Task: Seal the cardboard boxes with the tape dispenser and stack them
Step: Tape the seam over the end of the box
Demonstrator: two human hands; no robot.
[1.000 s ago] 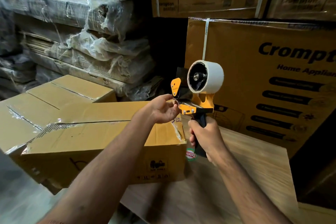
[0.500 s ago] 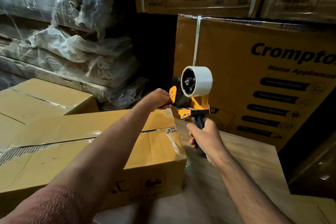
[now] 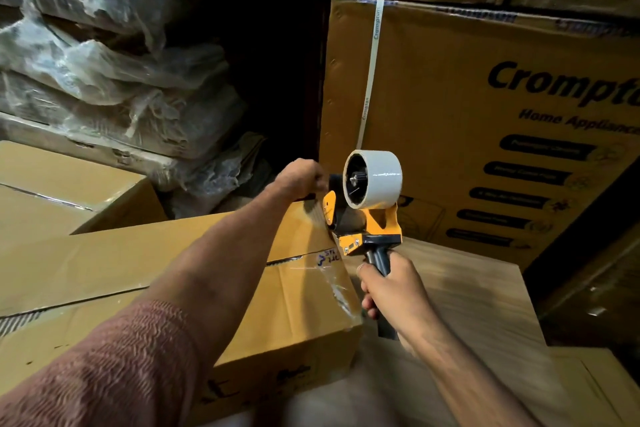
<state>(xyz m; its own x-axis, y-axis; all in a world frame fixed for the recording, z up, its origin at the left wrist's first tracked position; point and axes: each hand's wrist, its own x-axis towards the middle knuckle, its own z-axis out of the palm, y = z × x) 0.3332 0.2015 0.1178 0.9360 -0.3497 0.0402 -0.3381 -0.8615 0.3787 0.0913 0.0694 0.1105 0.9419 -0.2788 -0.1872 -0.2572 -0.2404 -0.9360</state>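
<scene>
1. At centre frame, the right hand (image 3: 391,291) wraps its fingers round the dark handle of the orange tape dispenser (image 3: 367,208), which carries a smooth pale roll.
2. The left hand (image 3: 301,180) pinches glossy clear tape at the dispenser's front.
3. The matte brown cardboard box (image 3: 294,305) fills the lower left of the frame.

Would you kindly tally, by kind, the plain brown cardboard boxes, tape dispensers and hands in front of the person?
Plain brown cardboard boxes: 2, the near box under the left forearm and the far-left box.
Orange-and-black tape dispenser with white tape roll: 1.
Hands: 2, left hand and right hand.
Total: 5.
</scene>
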